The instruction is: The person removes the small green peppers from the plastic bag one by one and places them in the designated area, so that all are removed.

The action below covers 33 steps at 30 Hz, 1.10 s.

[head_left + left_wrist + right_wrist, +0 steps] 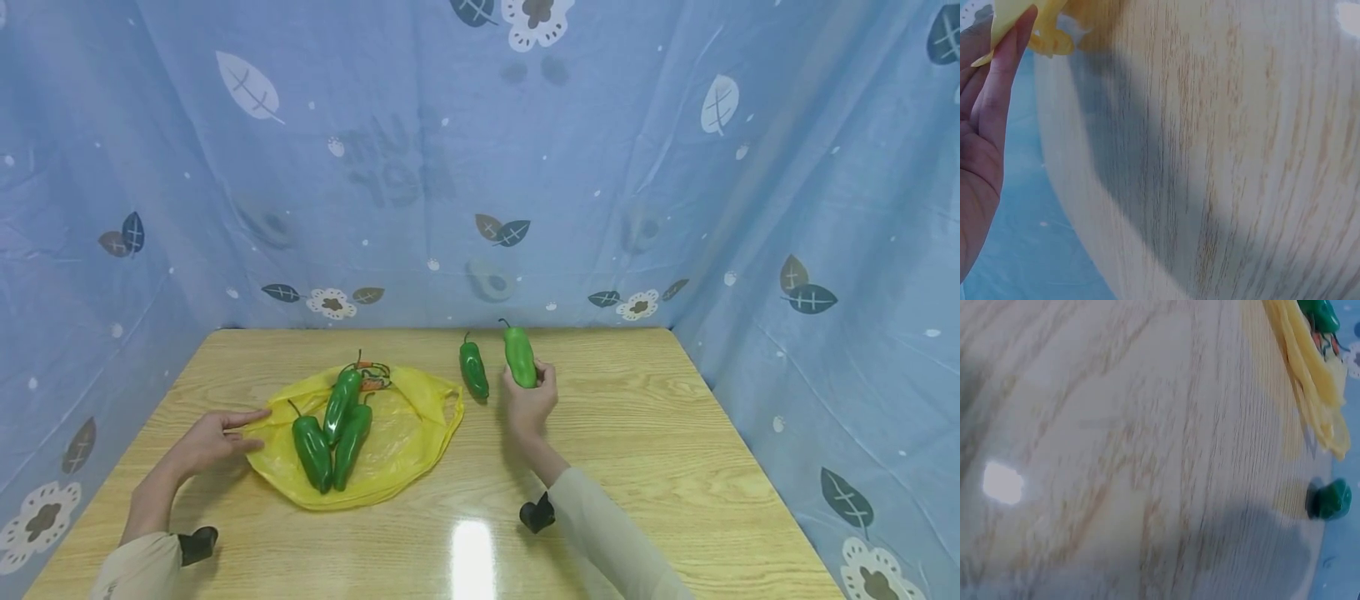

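A yellow plastic bag [401, 442] lies flat on the table with three green peppers [312, 454] on it. My left hand [204, 446] pinches the bag's left edge; in the left wrist view its fingers [999, 94] have yellow plastic [1013, 22] between them. My right hand [531, 404] grips a lighter green pepper [519, 354] by its lower end, stem pointing away from me. Just left of that hand, a darker green pepper [473, 371] lies on the table. The right wrist view leaves out the hand and the held pepper, but shows the loose pepper [1333, 500].
The wooden table [637, 467] ends at a blue patterned curtain [420, 167] along the back and both sides. Printed orange and black marks [372, 379] show on the bag's far part. A bright reflection [472, 558] lies near the front.
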Available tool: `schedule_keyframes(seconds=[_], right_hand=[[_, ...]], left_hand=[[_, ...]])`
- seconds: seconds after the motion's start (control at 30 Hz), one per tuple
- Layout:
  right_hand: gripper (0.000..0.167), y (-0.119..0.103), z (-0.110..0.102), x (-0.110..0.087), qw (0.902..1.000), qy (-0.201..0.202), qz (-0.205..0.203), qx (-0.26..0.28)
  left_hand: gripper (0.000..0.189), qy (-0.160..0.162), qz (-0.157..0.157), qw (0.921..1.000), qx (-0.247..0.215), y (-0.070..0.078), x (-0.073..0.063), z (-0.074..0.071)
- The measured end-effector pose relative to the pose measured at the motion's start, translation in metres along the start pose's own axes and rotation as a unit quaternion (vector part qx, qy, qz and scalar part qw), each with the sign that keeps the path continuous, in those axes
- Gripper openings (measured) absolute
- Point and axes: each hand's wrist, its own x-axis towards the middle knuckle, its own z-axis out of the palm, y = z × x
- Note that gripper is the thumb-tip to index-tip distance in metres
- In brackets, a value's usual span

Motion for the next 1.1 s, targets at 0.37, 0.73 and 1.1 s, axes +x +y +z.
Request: schedule_keyframes(seconds=[0.37,0.73,1.1], right_hand=[[0.037,0.008,0.005,0.004,0.9974,0.004,0.073,-0.001],[0.042,0.013,0.015,-0.002,0.9868,-0.003,0.156,-0.043],[0.047,0.015,0.017,0.0,0.9784,0.009,0.191,-0.08]], left_hand=[[0.056,0.006,0.008,0.9999,0.008,-0.003,-0.001,-0.003],[0.056,0.014,0.01,0.9997,0.016,-0.004,-0.002,-0.001],[0.054,0.016,0.018,0.9997,0.006,-0.003,-0.001,0.002]])
